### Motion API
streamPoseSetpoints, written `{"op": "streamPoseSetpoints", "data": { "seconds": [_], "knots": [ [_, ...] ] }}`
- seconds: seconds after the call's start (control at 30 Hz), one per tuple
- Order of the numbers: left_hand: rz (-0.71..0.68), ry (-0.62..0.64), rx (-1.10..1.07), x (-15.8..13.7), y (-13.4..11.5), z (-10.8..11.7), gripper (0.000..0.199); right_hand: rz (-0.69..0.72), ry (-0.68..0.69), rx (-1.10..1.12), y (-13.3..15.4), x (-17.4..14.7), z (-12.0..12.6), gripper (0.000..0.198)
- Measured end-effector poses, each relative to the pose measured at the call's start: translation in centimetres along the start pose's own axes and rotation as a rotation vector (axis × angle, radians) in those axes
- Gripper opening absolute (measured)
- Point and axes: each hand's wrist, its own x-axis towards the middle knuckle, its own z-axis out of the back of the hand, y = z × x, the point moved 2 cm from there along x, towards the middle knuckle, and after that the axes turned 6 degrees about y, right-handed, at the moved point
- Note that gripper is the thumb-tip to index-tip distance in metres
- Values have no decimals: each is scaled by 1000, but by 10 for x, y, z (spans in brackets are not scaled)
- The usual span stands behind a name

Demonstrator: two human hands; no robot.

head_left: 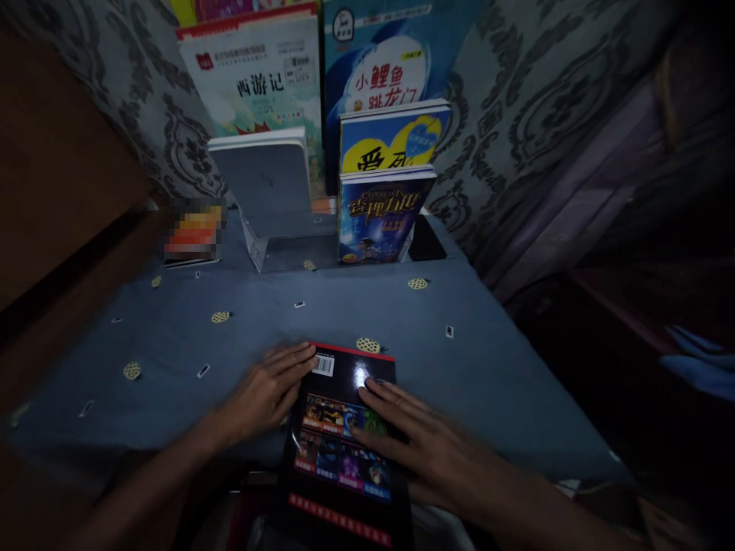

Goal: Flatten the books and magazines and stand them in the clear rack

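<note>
I look down at my two hands and a black book (338, 444) lying flat on the blue cloth of the table (488, 360). The book lies back side up, with its near end sticking out over the table edge toward me. My left hand (264, 394) lies open beside the book's left edge, fingers touching near the top corner by the white barcode. My right hand (428, 448) lies flat and open on the cover, fingers spread, pressing down, I think so the book does not slide or tip off. Neither hand is closed around it. Farther back, a clear stand (276, 249) holds up a grey book (264, 180) and a blue book (379, 218), so their fronts face me.
</note>
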Motion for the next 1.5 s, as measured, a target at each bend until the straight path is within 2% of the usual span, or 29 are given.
{"op": "streamPoseSetpoints", "data": {
  "seconds": [0.07,0.13,0.27,0.4,0.47,0.57,0.67,0.73,0.8,0.9,1.0,1.13,1.27,1.37,1.5],
  "knots": [
    [-2,-11,-79,2,4,3,58,27,-30,19,-2,2,9,64],
    [32,-10,-189,5,9,7,52,20,-117,94,-7,6,20,53],
    [160,-15,-409,16,15,13,39,-109,-368,471,-27,24,46,38],
    [312,-47,-500,35,19,15,39,-353,-611,800,-53,58,65,45],
    [351,-71,-553,43,23,13,43,-401,-730,911,-64,77,68,50],
    [402,-101,-699,48,30,4,56,-426,-793,1097,-81,100,63,53],
    [465,-91,-831,45,37,-4,67,-461,-762,1132,-100,111,50,50],
    [505,-74,-825,43,41,-4,70,-517,-728,990,-113,111,41,45],
    [543,-19,-769,42,44,-1,68,-584,-698,733,-124,106,35,41],
    [575,89,-589,46,51,6,54,-607,-678,314,-131,94,32,45],
    [522,49,-254,57,59,13,40,-529,-631,81,-124,90,33,39],
    [380,-133,50,76,70,9,38,-366,-465,62,-101,113,32,41],
    [329,-227,99,86,85,-8,55,-219,-258,85,-81,156,26,52],
    [323,-240,73,84,95,-16,64,-196,-169,67,-78,180,21,54],
    [350,-200,18,81,98,-13,66,-213,-156,47,-87,187,18,53]
  ]
}}
